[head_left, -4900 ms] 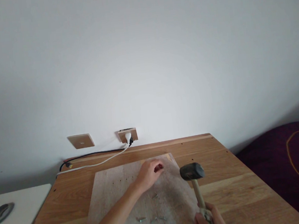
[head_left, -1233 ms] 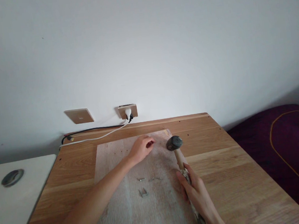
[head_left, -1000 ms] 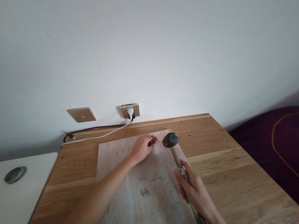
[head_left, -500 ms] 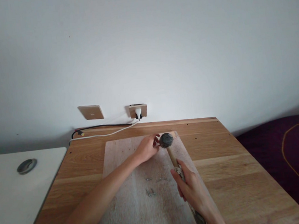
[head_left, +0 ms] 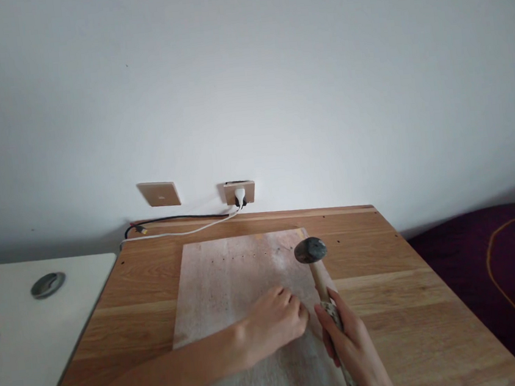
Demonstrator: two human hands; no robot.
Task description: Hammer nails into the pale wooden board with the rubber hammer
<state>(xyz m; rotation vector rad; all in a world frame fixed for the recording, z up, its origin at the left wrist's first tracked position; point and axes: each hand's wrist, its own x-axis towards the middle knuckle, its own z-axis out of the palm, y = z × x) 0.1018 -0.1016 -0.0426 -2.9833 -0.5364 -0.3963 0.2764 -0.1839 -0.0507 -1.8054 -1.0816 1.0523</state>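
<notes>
My right hand grips a rubber mallet by its handle, which looks wrapped in patterned material. The dark head is raised over the right edge of a pale wooden board. My left hand is low over the middle of the board, knuckles up and fingers curled under. Its fingertips are out of sight, so what they hold, if anything, is hidden. The hand and forearm cover the spot where small loose nails lay. Along the far end of the board runs a row of small dark dots.
Beneath the board is a wooden table against a white wall. A black cable and a white cable lie along its back edge, by a socket with a plug. A white desk adjoins at left; purple fabric is at right.
My left hand has come back from the far end of the board to its middle, over the loose nails. The mallet, still in my right hand, has shifted right and slightly nearer.
</notes>
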